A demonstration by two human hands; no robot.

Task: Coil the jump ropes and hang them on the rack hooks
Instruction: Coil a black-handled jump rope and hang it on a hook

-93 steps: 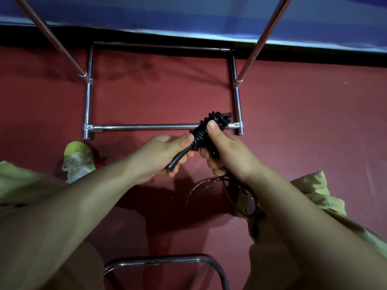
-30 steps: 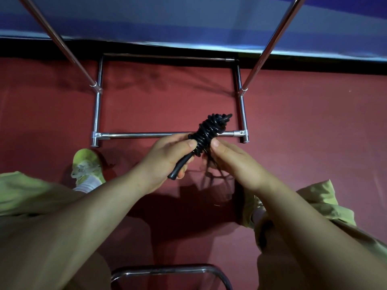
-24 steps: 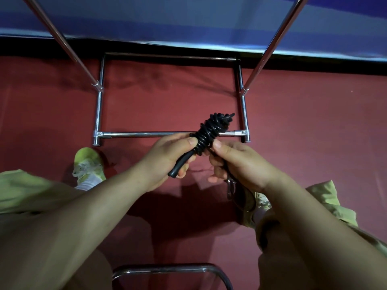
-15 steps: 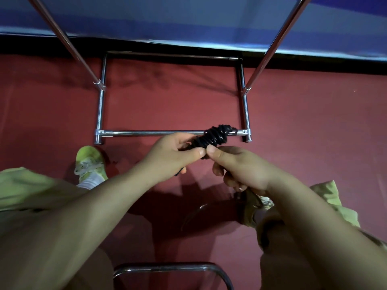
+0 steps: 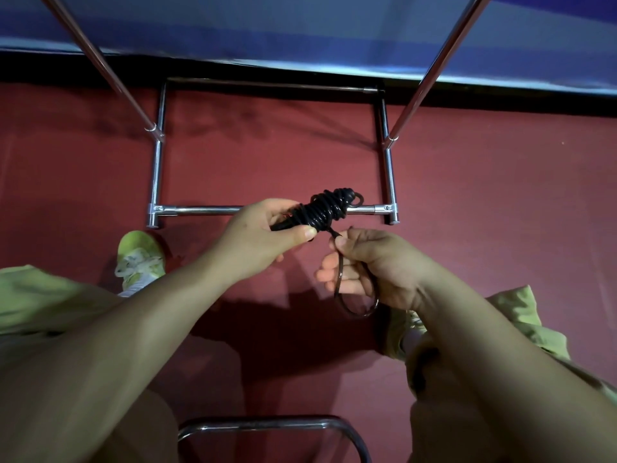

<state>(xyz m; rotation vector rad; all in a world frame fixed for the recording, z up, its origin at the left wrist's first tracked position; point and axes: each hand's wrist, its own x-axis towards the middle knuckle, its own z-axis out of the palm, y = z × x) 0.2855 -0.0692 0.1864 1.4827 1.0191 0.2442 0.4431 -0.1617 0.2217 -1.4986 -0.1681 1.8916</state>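
A black jump rope [image 5: 325,208] is wound into a tight bundle around its handles. My left hand [image 5: 263,238] grips the handle end of the bundle, thumb on top. My right hand [image 5: 370,265] pinches the loose tail of the rope just below the bundle; the tail runs down through the hand and forms a small loop [image 5: 357,304] under the palm. The chrome rack [image 5: 200,209] stands on the floor just beyond the hands, its two uprights rising out of view; its hooks are not in view.
The floor is dark red carpet [image 5: 500,195], with a blue wall [image 5: 300,35] behind the rack. My yellow-green shoe [image 5: 140,259] is at the left, and light green trouser legs are at both sides. A curved chrome tube [image 5: 267,426] lies at the bottom centre.
The right hand has drawn down and to the right, away from the bundle, pulling the loose tail with it. The bundle has tilted flatter in the left hand.
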